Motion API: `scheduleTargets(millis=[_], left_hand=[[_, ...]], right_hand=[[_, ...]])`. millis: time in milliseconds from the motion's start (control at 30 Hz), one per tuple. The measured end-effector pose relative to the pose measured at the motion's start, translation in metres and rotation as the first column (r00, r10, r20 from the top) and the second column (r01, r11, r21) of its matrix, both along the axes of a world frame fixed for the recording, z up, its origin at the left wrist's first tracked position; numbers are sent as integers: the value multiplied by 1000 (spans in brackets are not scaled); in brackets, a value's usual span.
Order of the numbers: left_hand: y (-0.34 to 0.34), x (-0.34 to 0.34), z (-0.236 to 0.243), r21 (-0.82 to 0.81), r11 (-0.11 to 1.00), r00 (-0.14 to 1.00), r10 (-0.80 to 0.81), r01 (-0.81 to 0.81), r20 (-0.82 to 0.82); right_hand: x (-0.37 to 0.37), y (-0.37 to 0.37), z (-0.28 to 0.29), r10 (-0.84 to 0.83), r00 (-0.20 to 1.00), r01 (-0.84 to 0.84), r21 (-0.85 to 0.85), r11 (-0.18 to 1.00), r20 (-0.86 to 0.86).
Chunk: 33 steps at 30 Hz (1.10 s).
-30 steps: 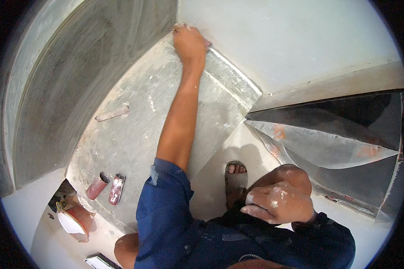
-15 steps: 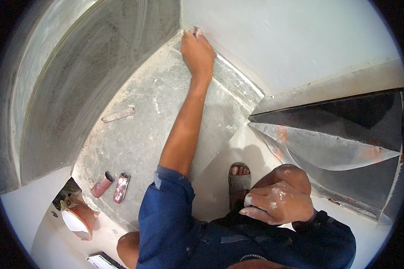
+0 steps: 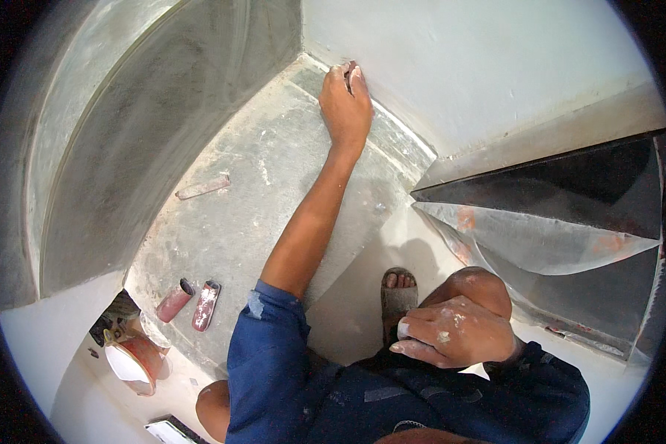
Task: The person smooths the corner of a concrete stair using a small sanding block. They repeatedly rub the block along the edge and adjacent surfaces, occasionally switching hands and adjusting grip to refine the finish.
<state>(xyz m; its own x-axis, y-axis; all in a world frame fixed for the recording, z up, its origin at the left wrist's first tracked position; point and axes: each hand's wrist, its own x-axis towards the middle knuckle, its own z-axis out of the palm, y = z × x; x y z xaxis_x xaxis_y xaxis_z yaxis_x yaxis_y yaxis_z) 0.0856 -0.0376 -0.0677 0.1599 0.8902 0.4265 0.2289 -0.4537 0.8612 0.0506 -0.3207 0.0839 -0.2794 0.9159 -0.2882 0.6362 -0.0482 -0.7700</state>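
Observation:
My left hand (image 3: 347, 109) reaches forward to the edge where the grey slab (image 3: 237, 244) meets the white wall (image 3: 481, 66). Its fingers pinch a small dark reddish piece of sandpaper (image 3: 351, 74), mostly hidden by the fingers, against the foot of the wall. My right hand (image 3: 459, 331), dusted with white, rests by my bent knee (image 3: 472, 285) with its fingers curled and nothing visible in them. On the slab at left lie two reddish-brown rolls of sandpaper, one plain (image 3: 175, 300) and one white-smeared (image 3: 206, 305). Farther off lies a thin, dusty folded strip (image 3: 203, 187).
A curved grey panel (image 3: 148, 140) rises along the slab's left side. An orange bucket (image 3: 137, 362) stands low at left. At right, dark panels (image 3: 570, 192) carry a loose clear plastic sheet (image 3: 540, 237). My sandalled foot (image 3: 399, 300) is on the pale floor beside the slab.
My left hand has slid from the corner to the right and slightly nearer along the wall's foot. The right hand stays by the knee. The view has shifted slightly.

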Motion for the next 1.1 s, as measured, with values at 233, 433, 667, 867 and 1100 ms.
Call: scheduleTargets(millis=[233,433,667,867,1100], left_hand=[[26,3,0,-126,988,989,104,-91,102],[-1,-6,-2,36,999,999,6,-5,-34],[21,3,4,-198,978,989,92,-68,114],[-19,-7,4,-81,996,999,-34,36,24],[-15,3,0,-157,988,997,24,-12,76]], right_hand=[[-3,1,12,22,1000,-22,28,999,2],[3,10,-3,57,998,-55,48,997,-39],[6,-1,4,48,999,-47,46,998,-15],[5,2,-2,37,998,-33,87,996,-43],[7,-16,9,30,999,-27,93,995,-33]])
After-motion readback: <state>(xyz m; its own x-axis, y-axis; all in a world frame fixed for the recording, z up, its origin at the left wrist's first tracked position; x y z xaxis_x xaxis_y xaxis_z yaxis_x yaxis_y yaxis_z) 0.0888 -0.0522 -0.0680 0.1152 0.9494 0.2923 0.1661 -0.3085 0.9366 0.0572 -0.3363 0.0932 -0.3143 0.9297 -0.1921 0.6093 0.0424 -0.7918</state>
